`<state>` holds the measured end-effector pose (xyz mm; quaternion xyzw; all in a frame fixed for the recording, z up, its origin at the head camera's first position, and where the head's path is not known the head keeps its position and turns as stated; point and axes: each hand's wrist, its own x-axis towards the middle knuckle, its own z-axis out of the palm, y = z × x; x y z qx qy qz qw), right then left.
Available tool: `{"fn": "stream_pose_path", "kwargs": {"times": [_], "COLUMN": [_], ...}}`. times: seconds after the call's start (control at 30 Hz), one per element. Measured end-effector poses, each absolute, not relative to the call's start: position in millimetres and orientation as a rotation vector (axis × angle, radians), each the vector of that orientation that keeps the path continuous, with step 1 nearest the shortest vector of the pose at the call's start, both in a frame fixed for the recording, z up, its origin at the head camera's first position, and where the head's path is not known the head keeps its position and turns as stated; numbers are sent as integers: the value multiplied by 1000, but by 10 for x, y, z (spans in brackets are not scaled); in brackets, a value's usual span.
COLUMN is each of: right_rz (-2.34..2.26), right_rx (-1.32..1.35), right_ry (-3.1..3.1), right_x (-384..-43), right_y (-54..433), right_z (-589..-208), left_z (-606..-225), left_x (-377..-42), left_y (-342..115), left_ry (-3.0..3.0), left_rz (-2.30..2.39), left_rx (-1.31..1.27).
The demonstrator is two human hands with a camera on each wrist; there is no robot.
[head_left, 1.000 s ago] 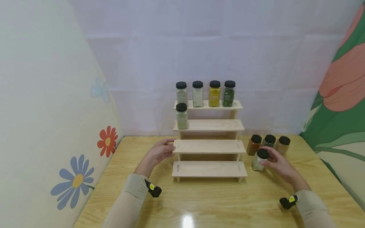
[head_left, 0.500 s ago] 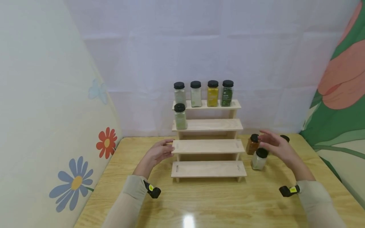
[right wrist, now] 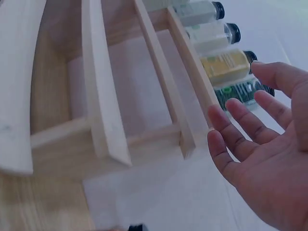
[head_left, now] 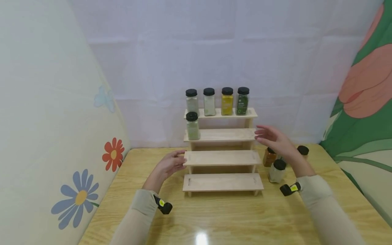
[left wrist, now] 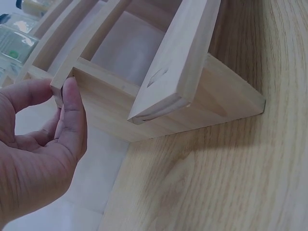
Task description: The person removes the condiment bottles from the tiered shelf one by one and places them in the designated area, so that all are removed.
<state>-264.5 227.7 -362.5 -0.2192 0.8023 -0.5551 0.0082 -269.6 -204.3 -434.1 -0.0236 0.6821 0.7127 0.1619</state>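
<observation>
A four-step wooden spice rack (head_left: 222, 157) stands on the table. My left hand (head_left: 167, 167) pinches the left end of its third step from the top, thumb and finger at the board's corner in the left wrist view. My right hand (head_left: 277, 140) is raised beside the right end of the second step, fingers spread and holding nothing. In the right wrist view its fingertips (right wrist: 219, 115) overlap the rack's upper boards. On the top step stand several black-lidded spice jars, among them a yellow jar (head_left: 227, 103) and a dark green jar (head_left: 242, 103). A pale green jar (head_left: 193, 128) stands at the second step's left end.
Right of the rack, a whitish jar (head_left: 277, 173) stands in front of a reddish-brown jar (head_left: 270, 158) and a tan jar (head_left: 303, 151); another is mostly hidden behind my right forearm. A white cloth (head_left: 159, 68) hangs behind the wood-grain table (head_left: 232, 217).
My right hand has let go of the whitish jar, risen, and moved left to the rack's second step. The jar stays on the table. My left hand keeps its place on the rack.
</observation>
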Motion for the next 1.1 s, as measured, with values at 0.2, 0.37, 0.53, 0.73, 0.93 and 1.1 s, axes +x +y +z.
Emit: {"fn": "stream_pose_path", "kwargs": {"times": [0.2,0.37,0.53,0.73,0.93,1.1], "right_rz": [-1747,-1768,-1808,-1842,-1760,-1763], "right_rx": [-754,-757,-722,-740,-771,-770], "right_ry": [2492,2479,2422,2363,2419,2432], "right_x": [-2761,-2845,-2902,-2930,-2997,-3064], "right_y": [2048,1873,1702,1521,1368,1226], "right_z": [-3550,-3508,-3436,-3345,-3312,-3289], "left_z": [-4354,-4355,-4360,-4349,-4354,-4347], "left_x": [-2703,-2701,-2702,-2692,-2680,-2678], "left_y": [-2043,-2039,-2039,-2051,-2052,-2040], "left_ry": [1946,1944,1950,1955,1953,1948], "left_rz": [2030,2038,2038,2029,2036,2043], "left_rx": [-51,-43,-60,-57,-64,-71]}}
